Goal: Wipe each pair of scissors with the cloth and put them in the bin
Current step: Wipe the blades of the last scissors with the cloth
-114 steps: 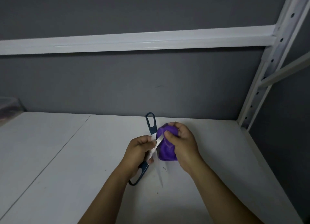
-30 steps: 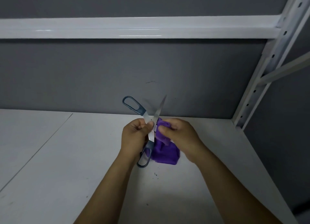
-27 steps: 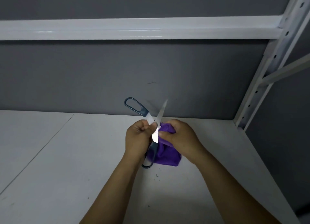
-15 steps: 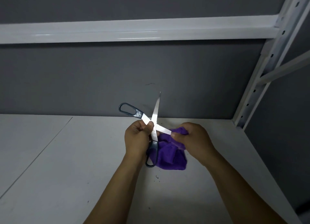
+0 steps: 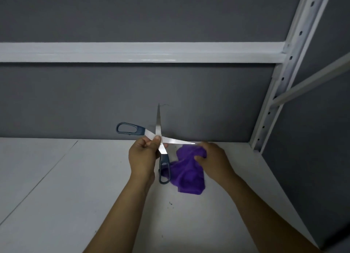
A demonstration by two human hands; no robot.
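Wiping step on the scissors (image 5: 158, 123). Pinched at the middle by the left hand (image 5: 144, 158), blades wide open, above the shelf (image 5: 75, 177). Cloth (image 5: 186, 175) gripped in the right hand (image 5: 214, 159), by one blade tip. Next, likely: shut blades with care, find the bin, not in sight. One scissors, one cloth.

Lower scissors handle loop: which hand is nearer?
Left. The left hand pinches the scissors at the pivot, the loop hanging just beside its palm; the right hand grips the cloth further right of it.
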